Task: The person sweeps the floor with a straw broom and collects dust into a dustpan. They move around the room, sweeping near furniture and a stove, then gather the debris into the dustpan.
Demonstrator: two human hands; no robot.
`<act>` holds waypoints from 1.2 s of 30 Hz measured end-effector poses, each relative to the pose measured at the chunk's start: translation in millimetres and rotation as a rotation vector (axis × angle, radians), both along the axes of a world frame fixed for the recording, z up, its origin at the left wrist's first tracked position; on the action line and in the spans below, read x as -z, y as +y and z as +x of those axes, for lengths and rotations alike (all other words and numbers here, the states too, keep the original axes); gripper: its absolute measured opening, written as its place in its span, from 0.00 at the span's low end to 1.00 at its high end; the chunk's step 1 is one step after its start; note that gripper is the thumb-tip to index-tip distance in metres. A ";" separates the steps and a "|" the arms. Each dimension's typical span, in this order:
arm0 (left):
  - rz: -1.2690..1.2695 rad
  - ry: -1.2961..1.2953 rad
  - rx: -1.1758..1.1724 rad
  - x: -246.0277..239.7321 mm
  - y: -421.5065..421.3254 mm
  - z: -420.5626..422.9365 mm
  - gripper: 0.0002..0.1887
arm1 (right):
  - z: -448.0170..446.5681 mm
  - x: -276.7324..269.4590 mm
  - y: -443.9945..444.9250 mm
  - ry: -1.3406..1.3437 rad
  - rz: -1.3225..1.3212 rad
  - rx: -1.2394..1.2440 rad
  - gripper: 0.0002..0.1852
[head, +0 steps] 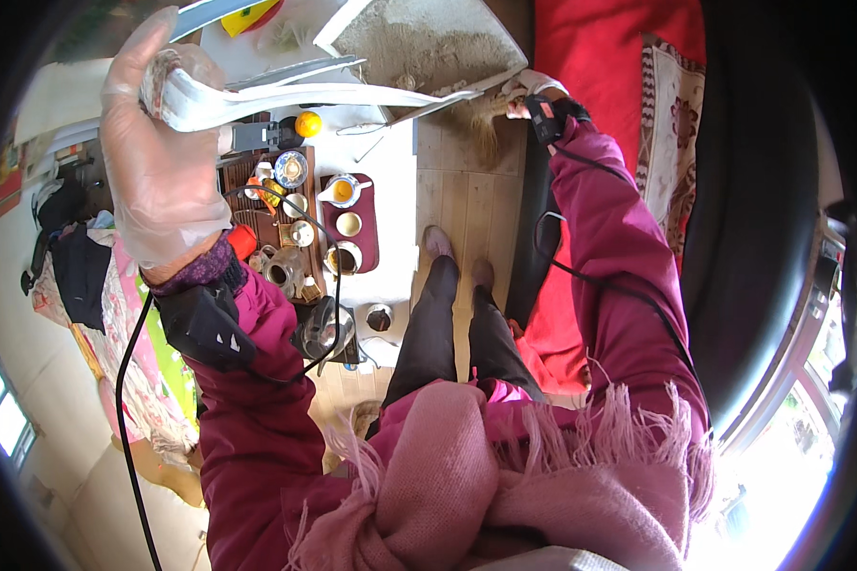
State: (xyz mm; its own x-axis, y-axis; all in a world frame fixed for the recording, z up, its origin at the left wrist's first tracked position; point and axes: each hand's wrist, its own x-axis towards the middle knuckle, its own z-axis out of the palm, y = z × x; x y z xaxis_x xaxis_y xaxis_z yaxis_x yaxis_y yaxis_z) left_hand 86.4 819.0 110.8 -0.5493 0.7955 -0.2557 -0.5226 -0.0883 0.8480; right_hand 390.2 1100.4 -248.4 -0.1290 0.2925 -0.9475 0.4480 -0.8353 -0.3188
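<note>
My left hand (161, 157), in a clear plastic glove, is raised at the upper left. Its fingers curl around the thick end of a curved white strip (278, 98), which reaches right toward a dusty grey-brown panel (421, 43) with a white rim. My right hand (535, 87), partly covered by a pale glove, is at the panel's right corner. A bundle of tan fibres (484, 132) hangs beside its fingers. How these fingers grip is too small to make out.
Below my left hand, a white table (393, 235) bears a slatted tea tray (318, 214), cups, a maroon mat (368, 243), a glass kettle (326, 325) and an orange (308, 124). A red-covered sofa (600, 43) stands at right. Black cables (132, 428) run along both arms.
</note>
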 end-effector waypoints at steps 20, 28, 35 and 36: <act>0.022 -0.156 -0.194 -37.2 38.2 -13.6 0.04 | 61.1 -25.5 -63.5 0.131 0.016 -0.510 0.10; 0.016 0.972 -0.190 -30.8 52.7 2.5 0.20 | -17.4 -34.8 66.3 -0.083 0.874 -1.247 0.18; 0.002 0.546 -0.141 -37.1 90.5 -23.2 0.29 | 41.4 -74.9 48.7 0.161 0.487 -0.377 0.07; -0.025 0.567 -0.166 -41.2 93.5 -21.7 0.26 | 54.9 -82.6 28.2 0.219 0.342 -0.050 0.05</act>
